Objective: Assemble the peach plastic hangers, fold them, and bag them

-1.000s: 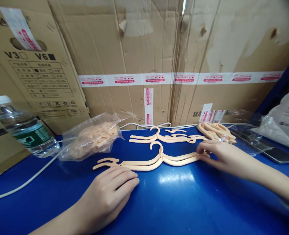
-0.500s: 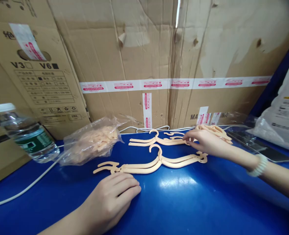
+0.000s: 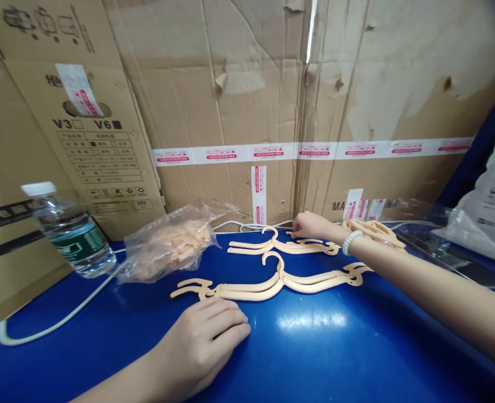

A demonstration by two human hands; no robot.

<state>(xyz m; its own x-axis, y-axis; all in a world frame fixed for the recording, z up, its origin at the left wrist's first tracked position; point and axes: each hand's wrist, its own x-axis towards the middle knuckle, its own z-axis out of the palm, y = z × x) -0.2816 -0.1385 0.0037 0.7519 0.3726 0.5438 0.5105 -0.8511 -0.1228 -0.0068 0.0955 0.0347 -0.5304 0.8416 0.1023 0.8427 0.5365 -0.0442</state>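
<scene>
My left hand (image 3: 214, 341) rests on the table with its fingers curled together, just in front of the left end of a folding hanger (image 3: 251, 291). Nothing shows in those fingers. This peach plastic hanger has a hook in the middle and a forked clip piece at each end. Behind it lies a second hanger (image 3: 302, 247), its left end without a clip piece. Past that hanger's right arm, my right hand (image 3: 312, 226) reaches in, fingers closed on a small peach clip piece (image 3: 289, 233), mostly covered by the hand. Another loose clip piece (image 3: 309, 241) lies below the hand.
A clear bag of peach parts (image 3: 167, 246) and a water bottle (image 3: 77, 240) stand at left. More peach parts (image 3: 376, 230), a dark flat device (image 3: 461, 260) and a white plastic bag (image 3: 491, 207) are at right. Cardboard (image 3: 230, 112) walls the back; a white cable (image 3: 58, 327) runs along the left.
My right hand has moved left and back, from the rear hanger's right end to a small clip piece. My left hand stays in place by the front hanger. The view has shifted slightly.
</scene>
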